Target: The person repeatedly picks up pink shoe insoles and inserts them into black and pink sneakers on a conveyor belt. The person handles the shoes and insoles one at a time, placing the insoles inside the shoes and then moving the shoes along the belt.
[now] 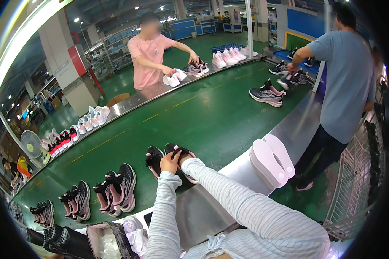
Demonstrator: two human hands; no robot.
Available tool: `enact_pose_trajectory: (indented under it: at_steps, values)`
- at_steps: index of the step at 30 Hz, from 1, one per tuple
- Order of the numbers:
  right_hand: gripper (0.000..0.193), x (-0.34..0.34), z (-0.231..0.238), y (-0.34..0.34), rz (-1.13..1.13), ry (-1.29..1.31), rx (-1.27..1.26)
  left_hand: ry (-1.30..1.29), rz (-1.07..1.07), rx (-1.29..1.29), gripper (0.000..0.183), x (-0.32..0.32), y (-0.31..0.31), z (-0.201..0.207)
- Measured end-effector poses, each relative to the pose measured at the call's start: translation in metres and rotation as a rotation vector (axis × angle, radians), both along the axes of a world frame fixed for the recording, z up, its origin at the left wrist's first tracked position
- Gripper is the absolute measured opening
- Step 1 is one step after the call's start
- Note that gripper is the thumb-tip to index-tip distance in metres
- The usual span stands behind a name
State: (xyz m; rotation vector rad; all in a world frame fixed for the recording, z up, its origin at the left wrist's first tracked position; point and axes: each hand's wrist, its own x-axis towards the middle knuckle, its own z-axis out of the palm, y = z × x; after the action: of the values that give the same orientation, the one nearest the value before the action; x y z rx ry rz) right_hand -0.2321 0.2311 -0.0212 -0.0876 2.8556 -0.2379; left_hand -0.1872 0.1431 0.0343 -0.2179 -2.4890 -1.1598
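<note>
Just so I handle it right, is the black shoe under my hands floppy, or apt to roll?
The black shoe probably flexes on top, where it looks like soft fabric. Its pale sole likely stays firmer, looking moulded. Its long shape makes rolling unlikely.

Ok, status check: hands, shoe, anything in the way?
Left hand and right hand both at one black shoe, exact grips unclear. Second black shoe close on its left. Pale soles off to the right, away from both hands.

Across the green surface (160, 125), you can see a person in pink (147, 58), a pale pillar (80, 97) and a round fan (31, 143); right of that surface, you have a person in blue (348, 82) and a wire rack (343, 190).
</note>
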Motion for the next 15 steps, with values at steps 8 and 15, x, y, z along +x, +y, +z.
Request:
enact_pose_trajectory:
  at_steps: [8, 15]
  values:
    - [0.026, 0.049, 0.032, 0.012, 0.166, 0.135, -0.26, -0.08, -0.072, 0.044, 0.031, -0.015, -0.01, 0.002]
    - [0.017, 0.215, 0.05, 0.144, 0.011, 0.536, -0.866, 0.058, 0.044, -0.371, 0.011, 0.034, 0.039, 0.028]
